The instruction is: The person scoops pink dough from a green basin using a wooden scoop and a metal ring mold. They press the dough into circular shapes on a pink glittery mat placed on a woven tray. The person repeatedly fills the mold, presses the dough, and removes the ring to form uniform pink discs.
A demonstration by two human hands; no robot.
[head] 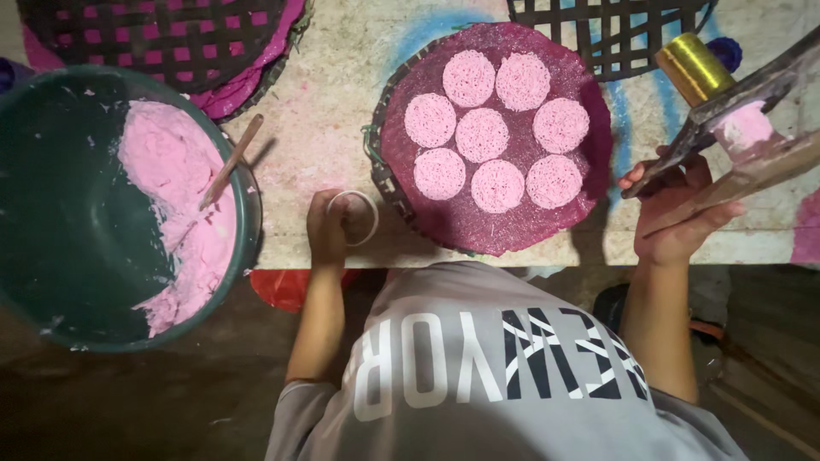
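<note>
My left hand [327, 229] rests on the table near its front edge, fingers closed on a white ring [357, 217]. Just right of it lies a round woven tray [401, 205] covered with magenta mesh, which carries several pink stringy round cakes [483, 135]. My right hand [675, 213] is raised at the tray's right side and grips a wooden press [735, 128] with a brass cylinder [694, 67]. A lump of pink dough [745, 126] sticks to the press.
A large green basin [60, 213] at the left holds pink dough [175, 196] and a wooden stick [231, 162]. Two more dark woven trays lie at the back left [162, 38] and the back right [611, 34]. The paint-stained table [320, 102] ends just in front of my body.
</note>
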